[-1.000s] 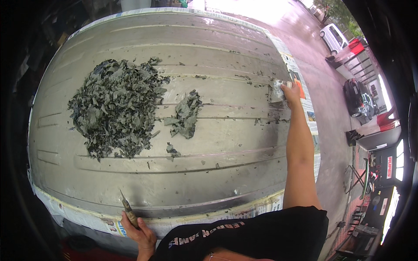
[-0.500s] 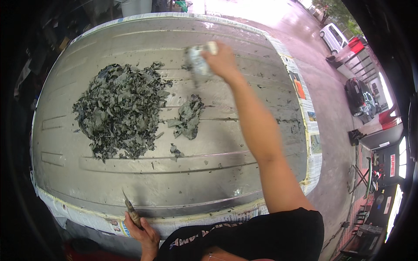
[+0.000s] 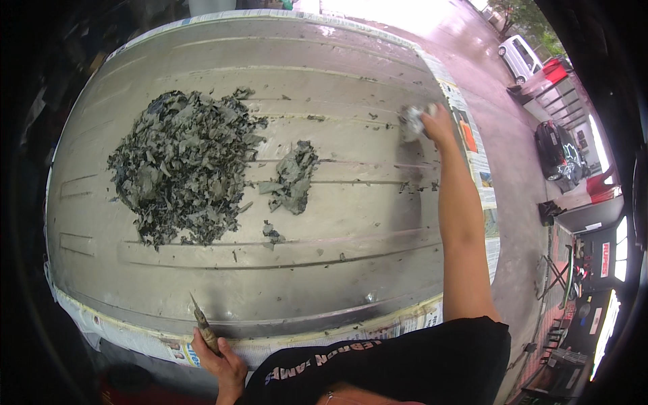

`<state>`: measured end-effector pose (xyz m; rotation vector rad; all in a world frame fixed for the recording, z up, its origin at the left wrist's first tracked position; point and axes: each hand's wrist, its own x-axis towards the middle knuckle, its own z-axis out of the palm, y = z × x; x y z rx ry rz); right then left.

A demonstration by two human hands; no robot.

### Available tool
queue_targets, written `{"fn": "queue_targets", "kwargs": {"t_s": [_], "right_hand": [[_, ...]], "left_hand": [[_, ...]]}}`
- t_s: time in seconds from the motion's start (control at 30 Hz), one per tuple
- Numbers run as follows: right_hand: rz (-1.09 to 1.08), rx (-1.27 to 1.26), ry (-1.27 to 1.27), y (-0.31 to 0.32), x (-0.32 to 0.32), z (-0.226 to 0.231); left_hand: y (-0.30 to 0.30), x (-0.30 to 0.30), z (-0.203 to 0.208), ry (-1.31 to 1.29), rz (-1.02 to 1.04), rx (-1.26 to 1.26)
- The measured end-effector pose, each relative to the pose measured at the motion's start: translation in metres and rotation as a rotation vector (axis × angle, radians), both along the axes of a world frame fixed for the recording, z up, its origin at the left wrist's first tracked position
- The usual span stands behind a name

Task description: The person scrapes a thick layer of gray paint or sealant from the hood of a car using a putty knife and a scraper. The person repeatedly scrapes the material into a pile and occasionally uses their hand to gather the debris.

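Note:
My right hand (image 3: 437, 125) reaches to the far right of a ribbed metal vehicle roof (image 3: 351, 88). It grips a crumpled whitish wad (image 3: 412, 123), blurred by motion; whether cloth or paper I cannot tell. At the near left edge, my left hand (image 3: 221, 358) is closed round the handle of a scraper (image 3: 204, 325), its thin blade tip pointing up and away from me. A large heap of grey-green peeled paint flakes (image 3: 189, 165) lies on the roof's left half. Right of it is a smaller clump of flakes (image 3: 293, 179), with a little scrap (image 3: 273, 233) nearer me.
Taped newspaper (image 3: 472, 142) borders the roof. Small flakes are scattered along the ribs, mostly toward the right. Beyond the right edge lie a concrete floor (image 3: 513, 223), a dark car (image 3: 557, 152), a white van (image 3: 520, 59) and a folding stand (image 3: 563, 270).
My right hand has swept the wad to the right across the roof, from the far middle to near the right edge. My left hand stays put with the scraper.

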<state>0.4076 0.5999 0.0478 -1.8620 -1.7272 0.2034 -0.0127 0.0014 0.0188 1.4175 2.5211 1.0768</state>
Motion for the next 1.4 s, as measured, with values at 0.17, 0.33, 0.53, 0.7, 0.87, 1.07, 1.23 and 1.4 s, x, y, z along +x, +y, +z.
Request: {"fn": "queue_targets", "kwargs": {"t_s": [0.17,0.33,0.53,0.7,0.87,1.07,1.23,1.4], "right_hand": [[0.281,-0.091,0.126,-0.038,-0.212,0.003],[0.533,-0.238,0.205,-0.094,-0.311,0.074],[0.474,-0.278,0.495,-0.065,-0.139,0.094],[0.131,-0.31,0.788,-0.072,0.035,0.047],[0.034,-0.467,0.795,-0.08,0.072,0.028],[0.199,-0.476,0.69,-0.07,0.029,0.018],[0.365,-0.483,0.536,-0.067,-0.072,0.011],[0.632,-0.438,0.467,-0.088,-0.146,0.055]], "left_hand": [[-0.003,0.001,0.003,-0.074,0.023,-0.036],[-0.009,-0.003,0.001,-0.17,0.002,-0.004],[-0.003,0.003,-0.003,-0.033,0.052,0.054],[0.005,0.001,0.003,0.02,-0.016,0.051],[0.001,0.0,0.001,-0.039,-0.004,0.024],[-0.008,-0.001,-0.001,-0.129,0.026,-0.028],[-0.008,-0.003,-0.005,-0.123,0.022,-0.023],[-0.003,0.001,0.002,-0.048,0.029,0.045]]}}
